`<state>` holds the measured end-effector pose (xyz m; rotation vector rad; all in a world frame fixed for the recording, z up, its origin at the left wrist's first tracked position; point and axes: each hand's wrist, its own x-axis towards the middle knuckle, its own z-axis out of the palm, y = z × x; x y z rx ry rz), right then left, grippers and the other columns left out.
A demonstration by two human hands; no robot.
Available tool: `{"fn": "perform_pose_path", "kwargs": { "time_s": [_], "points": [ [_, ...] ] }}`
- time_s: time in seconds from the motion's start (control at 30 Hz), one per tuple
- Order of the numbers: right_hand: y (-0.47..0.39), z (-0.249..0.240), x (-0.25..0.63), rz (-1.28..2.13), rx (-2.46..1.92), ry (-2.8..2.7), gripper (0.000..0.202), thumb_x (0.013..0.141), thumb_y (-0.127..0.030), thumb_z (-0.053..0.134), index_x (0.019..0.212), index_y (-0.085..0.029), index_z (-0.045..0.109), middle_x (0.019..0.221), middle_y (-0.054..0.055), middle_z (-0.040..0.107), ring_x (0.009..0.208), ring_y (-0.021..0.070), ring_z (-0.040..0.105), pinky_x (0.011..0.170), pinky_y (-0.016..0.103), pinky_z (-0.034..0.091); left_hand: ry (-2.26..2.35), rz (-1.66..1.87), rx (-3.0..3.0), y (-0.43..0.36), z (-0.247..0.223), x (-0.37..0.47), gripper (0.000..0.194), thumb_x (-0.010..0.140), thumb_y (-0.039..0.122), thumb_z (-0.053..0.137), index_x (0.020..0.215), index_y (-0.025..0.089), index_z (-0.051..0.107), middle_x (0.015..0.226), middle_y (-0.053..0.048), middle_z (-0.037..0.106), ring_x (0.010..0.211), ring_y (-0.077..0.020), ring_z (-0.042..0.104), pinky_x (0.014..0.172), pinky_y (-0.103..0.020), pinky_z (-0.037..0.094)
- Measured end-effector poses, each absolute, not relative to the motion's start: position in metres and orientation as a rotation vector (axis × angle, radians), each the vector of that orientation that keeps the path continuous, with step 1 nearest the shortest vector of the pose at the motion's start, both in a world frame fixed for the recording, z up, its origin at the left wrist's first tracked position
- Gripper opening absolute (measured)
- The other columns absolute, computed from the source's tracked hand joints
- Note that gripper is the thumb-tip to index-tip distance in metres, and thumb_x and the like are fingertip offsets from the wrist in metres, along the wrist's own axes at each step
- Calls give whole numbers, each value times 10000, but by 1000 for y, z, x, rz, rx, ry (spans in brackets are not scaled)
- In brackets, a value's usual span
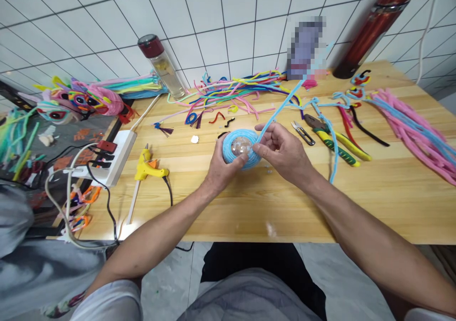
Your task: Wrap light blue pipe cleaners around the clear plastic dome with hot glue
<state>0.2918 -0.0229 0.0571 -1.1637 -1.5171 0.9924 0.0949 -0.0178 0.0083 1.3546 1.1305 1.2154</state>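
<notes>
My left hand (223,166) grips a round form (241,146), clear in the middle and wound with blue pipe cleaner (251,162), its thumb resting across the near side. At the form's right edge, my right hand (281,150) pinches a light blue pipe cleaner (285,103) between thumb and forefinger. The free length slants up and to the right from the fingers. Right of that hand lie small thread snips (303,133) and green-and-yellow pliers (337,143). A yellow glue gun (147,165) sits to the left of my left hand.
Loose coloured pipe cleaners (231,90) lie along the wall. Pink ones (409,131) are bundled at right. A glass bottle (162,67) and red thermos (377,29) stand at the back. A power strip (119,157) with cables and finished pipe-cleaner heads (81,102) are at left, near a person's grey clothing (42,269).
</notes>
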Motion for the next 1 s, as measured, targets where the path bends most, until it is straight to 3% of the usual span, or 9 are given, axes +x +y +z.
{"fn": "perform_pose_path", "kwargs": {
  "time_s": [1.0],
  "points": [
    [-22,50,292,979,-1138,-1541,372,856,-412,808,1175,-254,700,775,-40,591,618,138,489,584,308,422,1126,1202,1370,-19,7,94,826,733,546,880,1413,231,533,1365,-110,683,1201,-293,677,1079,-464,547]
  ]
}}
